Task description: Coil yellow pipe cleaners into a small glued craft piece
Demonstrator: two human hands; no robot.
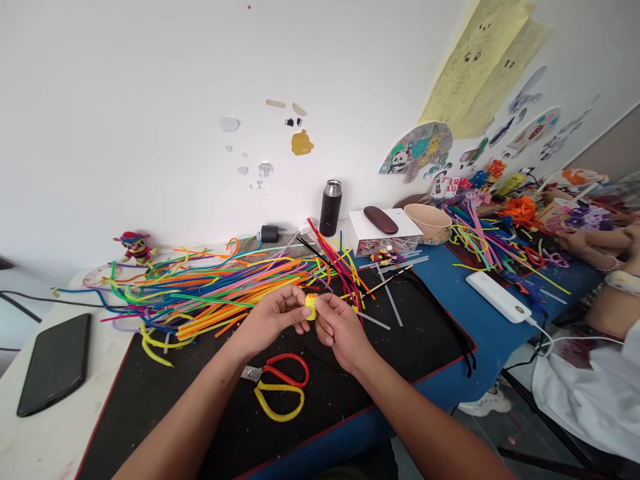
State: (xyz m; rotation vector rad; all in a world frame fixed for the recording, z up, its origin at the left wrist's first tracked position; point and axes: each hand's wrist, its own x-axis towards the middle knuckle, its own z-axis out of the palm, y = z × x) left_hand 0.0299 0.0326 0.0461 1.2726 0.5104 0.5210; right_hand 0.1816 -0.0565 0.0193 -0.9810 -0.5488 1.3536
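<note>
Left hand point(274, 315) and right hand point(346, 331) are both pinching a little yellow piece point(311, 307) mid-frame, looks coiled but hard to tell, so a slipping finger could probably let it unravel.

Bright; right edge apparently blurred.

The small piece point(311, 308) is yellow, the scissors' handles point(280, 386) red and yellow, the mat point(150, 377) black, edged red.
</note>
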